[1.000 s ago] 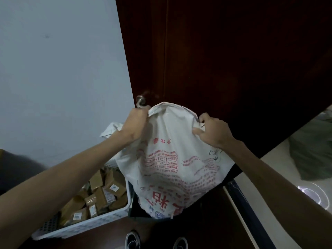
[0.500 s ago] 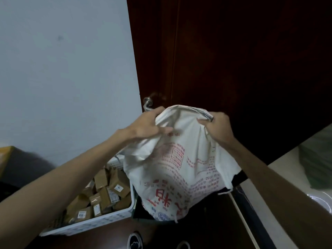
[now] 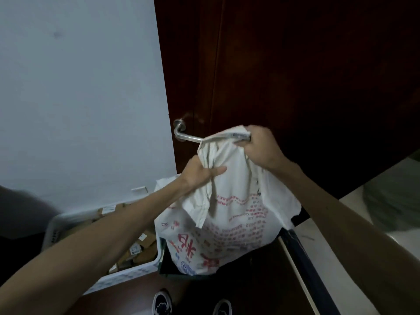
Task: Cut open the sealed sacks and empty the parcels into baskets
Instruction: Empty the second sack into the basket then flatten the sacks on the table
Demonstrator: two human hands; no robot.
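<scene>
Sack [image 3: 229, 223] is hanging over the dark bin [image 3: 167, 267], blocking its mouth. Door [image 3: 295, 76] w/ handle [image 3: 181, 134] is standing close behind; white basket [image 3: 127, 272] is crowding the left, w/ parcels [image 3: 141, 246] filling it. Floor [image 3: 336, 258] at right is lying open.

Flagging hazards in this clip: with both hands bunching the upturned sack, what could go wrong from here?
1. The white sack hangs over a dark bin, not the parcel-filled white basket; leftover parcels might drop there.
2. The right hand grips close to the door handle, so fabric may snag.
3. The left hand holds only bunched cloth, which could slip.
</scene>
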